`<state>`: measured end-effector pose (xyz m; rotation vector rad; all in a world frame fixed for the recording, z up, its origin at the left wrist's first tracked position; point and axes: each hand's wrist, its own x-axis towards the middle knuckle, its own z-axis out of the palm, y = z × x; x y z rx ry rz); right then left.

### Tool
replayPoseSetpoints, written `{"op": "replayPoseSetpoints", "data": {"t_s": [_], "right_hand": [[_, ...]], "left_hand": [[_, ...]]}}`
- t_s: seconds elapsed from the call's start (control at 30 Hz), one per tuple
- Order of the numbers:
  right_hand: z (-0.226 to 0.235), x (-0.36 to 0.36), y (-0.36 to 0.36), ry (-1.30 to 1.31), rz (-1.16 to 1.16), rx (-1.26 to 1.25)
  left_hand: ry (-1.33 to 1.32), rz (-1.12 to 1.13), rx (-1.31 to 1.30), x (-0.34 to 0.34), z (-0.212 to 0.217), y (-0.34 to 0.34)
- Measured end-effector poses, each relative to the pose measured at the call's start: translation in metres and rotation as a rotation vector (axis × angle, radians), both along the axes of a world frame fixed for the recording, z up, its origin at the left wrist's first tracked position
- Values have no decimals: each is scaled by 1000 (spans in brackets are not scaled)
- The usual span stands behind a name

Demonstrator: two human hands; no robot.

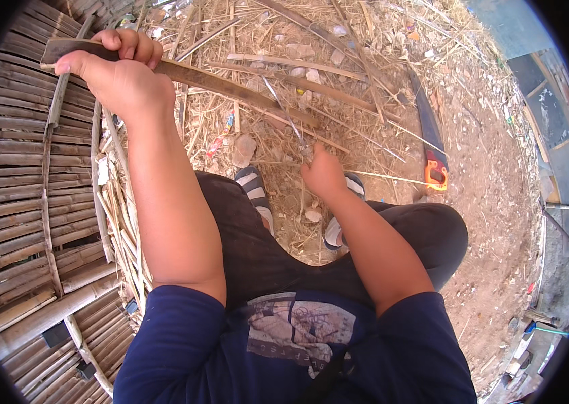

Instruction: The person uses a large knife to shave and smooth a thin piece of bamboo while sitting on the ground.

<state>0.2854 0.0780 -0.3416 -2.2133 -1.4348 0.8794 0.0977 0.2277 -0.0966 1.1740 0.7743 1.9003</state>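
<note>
My left hand (pixel 126 79) is closed round one end of a long brown split-bamboo strip (pixel 214 82), thumb along its near edge. The strip slants down to the right, toward the ground before my feet. My right hand (pixel 323 174) is wrapped round the handle of a knife (pixel 291 120). Its narrow, shiny blade points up and left and crosses the strip near the far end. Whether the blade touches or cuts into the bamboo I cannot tell. Most of the knife's handle is hidden by my fingers.
A handsaw (pixel 436 172) with an orange-red handle lies on the dirt to the right. More bamboo strips (pixel 338 92), shavings and stones litter the ground ahead. A slatted bamboo wall (pixel 12 182) stands at the left. My striped sandals (pixel 255 190) are below the strip.
</note>
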Motion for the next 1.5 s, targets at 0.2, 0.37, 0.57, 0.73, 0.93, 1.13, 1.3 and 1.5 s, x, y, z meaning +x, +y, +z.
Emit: {"op": "replayPoseSetpoints", "data": {"t_s": [0.2, 0.37, 0.57, 0.73, 0.93, 1.13, 1.3, 1.5], "right_hand": [[45, 2, 2, 206, -2, 158], [75, -8, 6, 204, 7, 270], [-15, 3, 4, 59, 6, 8], [19, 6, 2, 158, -22, 76], [90, -9, 6, 269, 52, 210], [-31, 6, 2, 62, -31, -18], [-11, 8, 7, 207, -41, 0], [70, -8, 11, 337, -48, 237]], "left_hand": [[-37, -69, 21, -12, -3, 4], [-33, -105, 45, -2, 1, -2], [-29, -54, 15, -11, -4, 2], [-76, -130, 15, -13, -2, 8], [-55, -162, 33, -11, -2, 7], [-16, -119, 23, -3, -3, 1], [-42, -115, 17, -12, -4, 9], [-17, -139, 35, -13, -6, 8]]}}
